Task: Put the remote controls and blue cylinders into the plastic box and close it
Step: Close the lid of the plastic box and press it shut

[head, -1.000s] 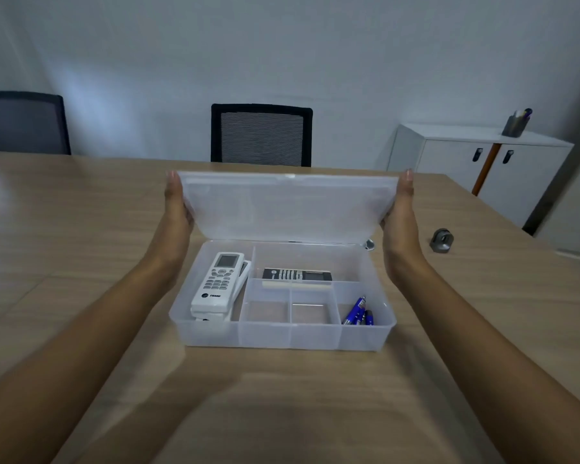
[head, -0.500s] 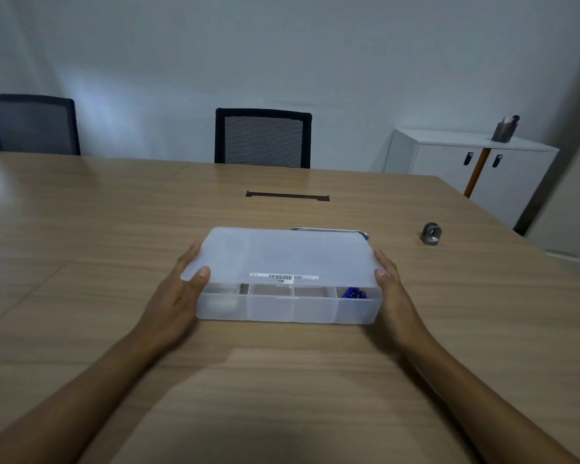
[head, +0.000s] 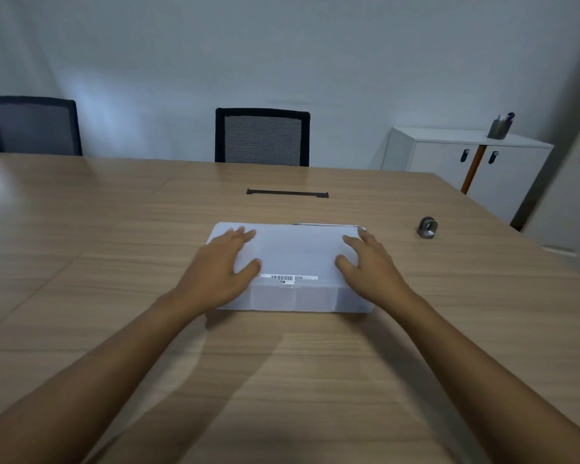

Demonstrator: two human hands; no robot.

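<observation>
At the centre of the frame, a frosted plastic box (head: 292, 262) sits lid-down on a wooden table (head: 81, 262). The left hand (head: 220, 267) lies flat on the lid's left side, fingers spread; the right hand (head: 369, 267) lies likewise on its right. A small grey object (head: 427, 227) sits right of the box.

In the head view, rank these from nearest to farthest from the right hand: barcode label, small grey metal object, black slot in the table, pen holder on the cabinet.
Measured from the right hand:
1. Barcode label, just to its left on the box lid.
2. Small grey metal object, on the table to its right.
3. Black slot, farther back at the table's centre.
4. Pen holder, on the cabinet at far right.
</observation>
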